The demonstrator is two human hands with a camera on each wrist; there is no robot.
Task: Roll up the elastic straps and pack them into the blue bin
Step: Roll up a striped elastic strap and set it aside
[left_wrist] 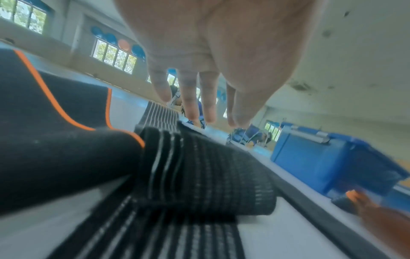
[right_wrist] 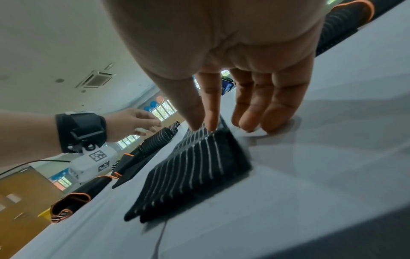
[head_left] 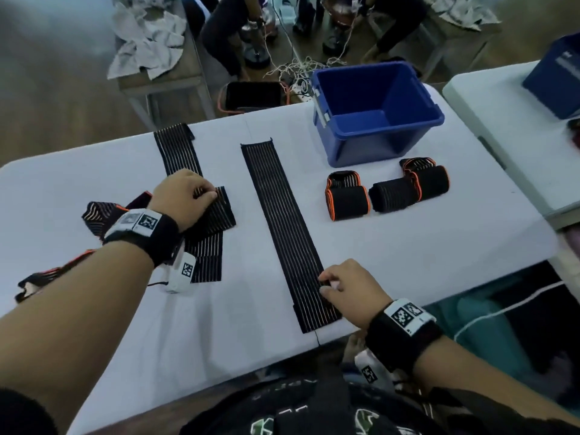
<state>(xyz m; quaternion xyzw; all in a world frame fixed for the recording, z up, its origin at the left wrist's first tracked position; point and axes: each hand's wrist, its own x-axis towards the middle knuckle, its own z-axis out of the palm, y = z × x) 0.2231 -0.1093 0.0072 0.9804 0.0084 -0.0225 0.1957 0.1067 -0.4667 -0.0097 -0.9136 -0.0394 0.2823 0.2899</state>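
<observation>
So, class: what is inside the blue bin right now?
The blue bin shows only its bare blue floor and inner walls; no rolled straps are in it. Its near wall hides the front strip of floor.

Bare white table lies open right of the flat strap, up to three rolled straps sitting just before the blue bin. Bin mouth open from above. Left side crowded: loose strap pile under left hand. A narrow clear lane runs between pile and flat strap.
</observation>
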